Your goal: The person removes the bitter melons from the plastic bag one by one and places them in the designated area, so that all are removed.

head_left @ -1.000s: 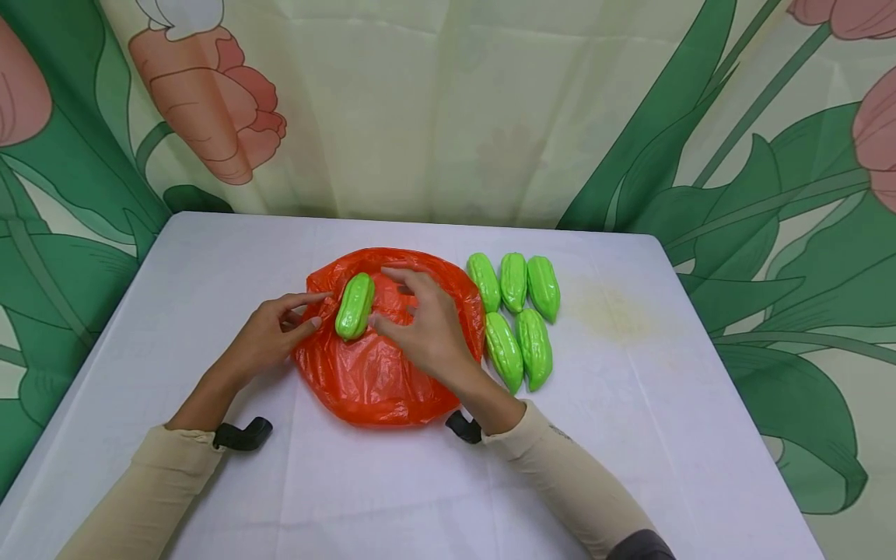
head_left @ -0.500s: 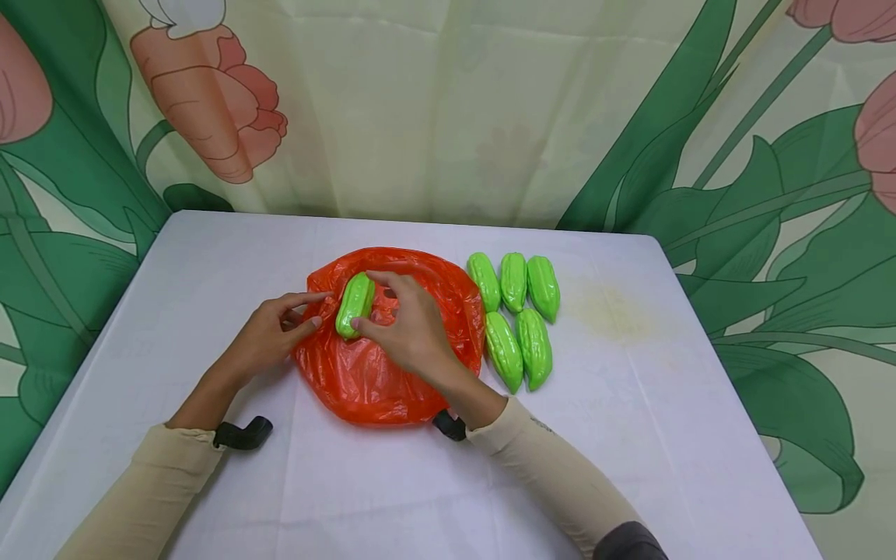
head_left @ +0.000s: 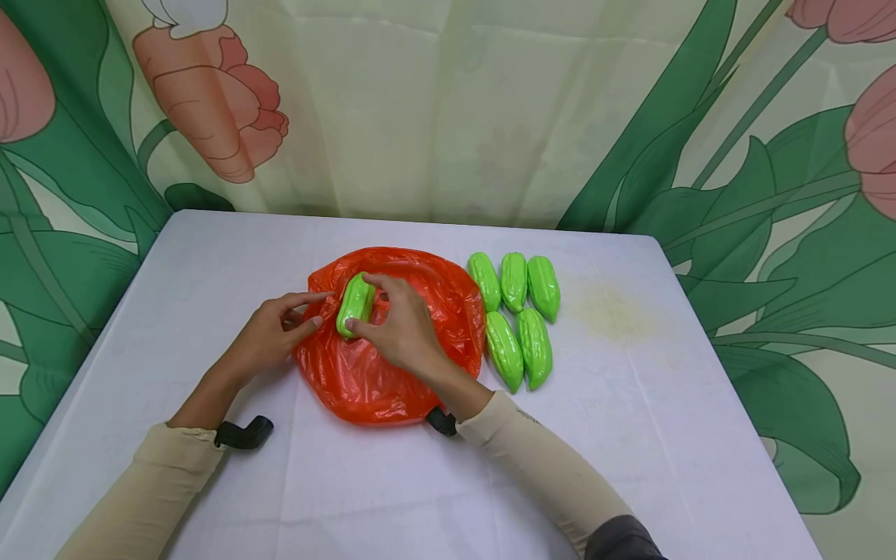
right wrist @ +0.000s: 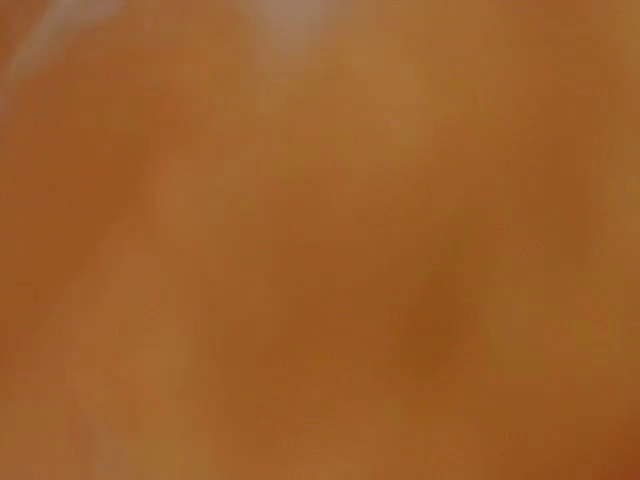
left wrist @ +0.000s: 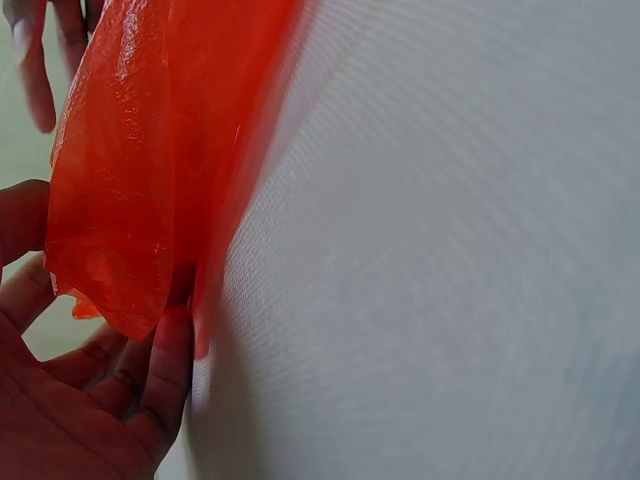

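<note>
A red plastic bag (head_left: 392, 389) lies spread on the white table in the head view. On its left part is a glossy green bitter melon (head_left: 353, 307). My right hand (head_left: 402, 327) holds this melon from the right, with the thumb at its near end and a finger at its far end. At the bag's left edge, my left hand (head_left: 269, 334) holds the plastic between thumb and fingers; the left wrist view shows the red film (left wrist: 120, 180) between them. Only an orange blur fills the right wrist view.
Several more green bitter melons (head_left: 535, 350) lie in two rows just right of the bag. Black wrist camera mounts (head_left: 245, 433) jut out near both cuffs. A curtain (head_left: 448, 117) with printed plants hangs behind the white table (head_left: 665, 435).
My right hand has moved left across the bag, from beside the bitter melon to contact with it. The left hand stays at the bag's edge.
</note>
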Motion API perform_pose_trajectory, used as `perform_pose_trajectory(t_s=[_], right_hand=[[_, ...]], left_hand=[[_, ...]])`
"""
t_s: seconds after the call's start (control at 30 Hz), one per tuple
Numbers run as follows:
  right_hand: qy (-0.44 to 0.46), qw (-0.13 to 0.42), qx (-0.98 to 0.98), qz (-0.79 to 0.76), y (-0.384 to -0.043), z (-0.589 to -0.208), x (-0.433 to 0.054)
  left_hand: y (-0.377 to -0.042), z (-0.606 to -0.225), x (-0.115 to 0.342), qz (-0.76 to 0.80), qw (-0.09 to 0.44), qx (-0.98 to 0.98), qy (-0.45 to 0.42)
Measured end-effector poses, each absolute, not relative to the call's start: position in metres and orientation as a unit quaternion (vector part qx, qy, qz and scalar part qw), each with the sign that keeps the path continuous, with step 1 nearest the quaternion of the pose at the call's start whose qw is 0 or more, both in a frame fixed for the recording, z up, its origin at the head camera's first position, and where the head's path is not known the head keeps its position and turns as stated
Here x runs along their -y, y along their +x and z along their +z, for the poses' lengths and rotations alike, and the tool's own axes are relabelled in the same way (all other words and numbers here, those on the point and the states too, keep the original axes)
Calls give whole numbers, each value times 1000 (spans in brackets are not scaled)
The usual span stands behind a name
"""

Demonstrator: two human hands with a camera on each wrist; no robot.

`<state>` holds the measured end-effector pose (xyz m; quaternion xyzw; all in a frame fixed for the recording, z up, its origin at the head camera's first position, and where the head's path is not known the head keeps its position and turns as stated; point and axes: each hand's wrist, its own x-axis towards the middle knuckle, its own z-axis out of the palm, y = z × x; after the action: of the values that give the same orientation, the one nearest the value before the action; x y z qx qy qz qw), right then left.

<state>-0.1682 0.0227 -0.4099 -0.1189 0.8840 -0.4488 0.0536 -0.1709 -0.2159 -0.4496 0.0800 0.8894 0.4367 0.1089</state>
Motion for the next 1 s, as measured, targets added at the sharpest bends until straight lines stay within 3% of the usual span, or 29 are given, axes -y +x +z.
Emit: perform_pose_trajectory(t_s=[1.0], right_hand=[[-82,54,-913,-395,-182,-428,-2]], left_hand=[[-171,-453,217,442,96,-887,88]])
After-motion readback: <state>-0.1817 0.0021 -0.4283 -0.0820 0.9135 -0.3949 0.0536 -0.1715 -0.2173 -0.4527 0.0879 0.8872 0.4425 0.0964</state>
